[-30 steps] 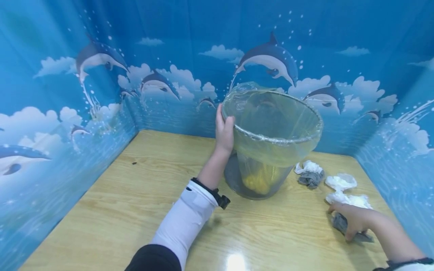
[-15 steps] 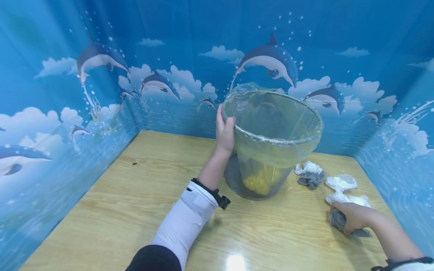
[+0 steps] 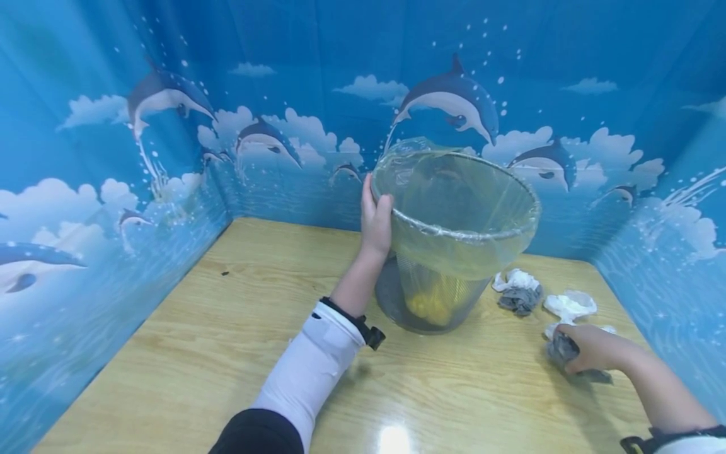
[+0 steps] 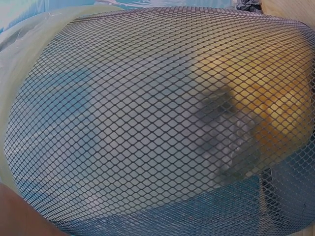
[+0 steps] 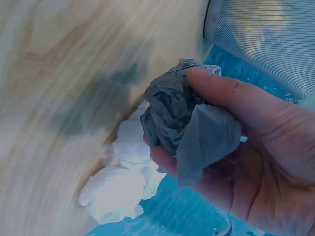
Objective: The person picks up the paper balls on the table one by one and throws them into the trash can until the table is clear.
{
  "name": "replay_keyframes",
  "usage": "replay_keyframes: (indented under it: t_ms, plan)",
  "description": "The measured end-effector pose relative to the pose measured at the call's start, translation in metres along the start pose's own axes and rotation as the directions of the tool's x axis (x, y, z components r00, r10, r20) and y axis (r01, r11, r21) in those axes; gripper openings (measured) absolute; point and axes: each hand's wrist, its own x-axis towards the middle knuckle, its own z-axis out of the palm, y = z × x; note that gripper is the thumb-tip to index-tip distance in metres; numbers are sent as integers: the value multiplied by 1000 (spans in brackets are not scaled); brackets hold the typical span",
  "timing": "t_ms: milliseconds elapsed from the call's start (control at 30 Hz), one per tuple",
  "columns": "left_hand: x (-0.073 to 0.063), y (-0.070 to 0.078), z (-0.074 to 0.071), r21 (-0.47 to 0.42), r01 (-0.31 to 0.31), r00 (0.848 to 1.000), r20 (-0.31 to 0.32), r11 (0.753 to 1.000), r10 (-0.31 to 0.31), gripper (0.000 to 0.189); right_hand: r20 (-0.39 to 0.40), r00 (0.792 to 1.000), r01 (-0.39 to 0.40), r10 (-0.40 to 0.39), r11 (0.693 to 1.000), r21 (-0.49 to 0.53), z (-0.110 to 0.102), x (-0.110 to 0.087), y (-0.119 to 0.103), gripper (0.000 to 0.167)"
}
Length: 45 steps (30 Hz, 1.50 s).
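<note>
A dark mesh wastebasket (image 3: pixel 391 296) stands tilted at the back middle, lined with a thin yellowish bag (image 3: pixel 459 255) folded over its rim. My left hand (image 3: pixel 377 221) grips that rim on its left side. Through the mesh in the left wrist view show a yellow bundle (image 4: pixel 280 103) and a dark grey-and-white crumpled piece (image 4: pixel 231 137). My right hand (image 3: pixel 595 350) pinches a crumpled grey paper (image 5: pixel 170 108) between thumb and fingers, close over the table at the right. White crumpled paper (image 5: pixel 118 189) lies just past it, partly hidden by the hand in the head view.
More crumpled scraps lie right of the basket: a white-and-grey clump (image 3: pixel 518 299) and a white piece (image 3: pixel 571 306). A dark speck (image 3: pixel 224 273) is on the wooden table (image 3: pixel 227 353) at left. Blue dolphin-printed curtains (image 3: pixel 317 94) enclose the back and sides.
My right hand has moved slightly away from me and to the left with the grey paper, its fingers closing further around it. The left hand and basket stay in place.
</note>
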Motion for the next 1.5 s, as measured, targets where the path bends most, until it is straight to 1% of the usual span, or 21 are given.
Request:
replay_keyframes:
  t_ms: [33,167,233,400,500,633,733,867,967,1133,1200,1400,1433,1500]
  plan:
    - [0,0,0,3,0,1000,1,1000,0,69,5,1000,-12,12,1000,-4,-2,0,0,61]
    - [0,2,0,9,-1,1000,0,1000,1,70,-23,999,-32,32,999,-20,-7,0,-3,74]
    - [0,1,1,9,0,1000,1,1000,0,70,-54,998,-26,26,1000,-13,-10,0,-4,72]
    - [0,1,0,13,10,1000,3,1000,-10,70,-125,992,-1,2,1000,7,-19,-3,-9,59]
    - [-1,1,0,13,13,1000,2,1000,-13,70,-150,988,-21,20,1000,-5,-26,-3,-13,61]
    - [-1,0,0,9,13,1000,4,1000,-13,70,-184,982,-40,42,999,13,-35,-2,-16,61]
    - [-2,0,0,4,11,1000,4,1000,-11,70,-221,974,-41,49,998,40,-43,-2,-18,59]
    - [-2,0,0,2,9,1000,0,1000,-9,70,-275,959,-62,65,998,20,-56,-2,-23,62]
    - [-1,1,0,5,6,1000,0,1000,-6,70,-307,948,-88,88,996,13,-68,-2,-27,67]
    - [-1,1,1,1,5,1000,0,1000,-5,69,-352,926,-131,135,991,34,-87,-1,-34,72]
    - [-1,0,0,-1,11,1000,3,1000,-11,69,-378,915,-139,145,989,45,-95,0,-38,71]
    - [-1,1,0,-5,14,1000,12,1000,-14,70,-406,894,-182,190,981,60,-120,-1,-52,78]
    - [0,1,0,-4,13,1000,13,1000,-13,70,-414,889,-187,196,980,62,-125,-1,-54,79]
    - [0,1,-1,-1,13,1000,12,1000,-13,70,-446,872,-190,200,979,69,-133,0,-60,79]
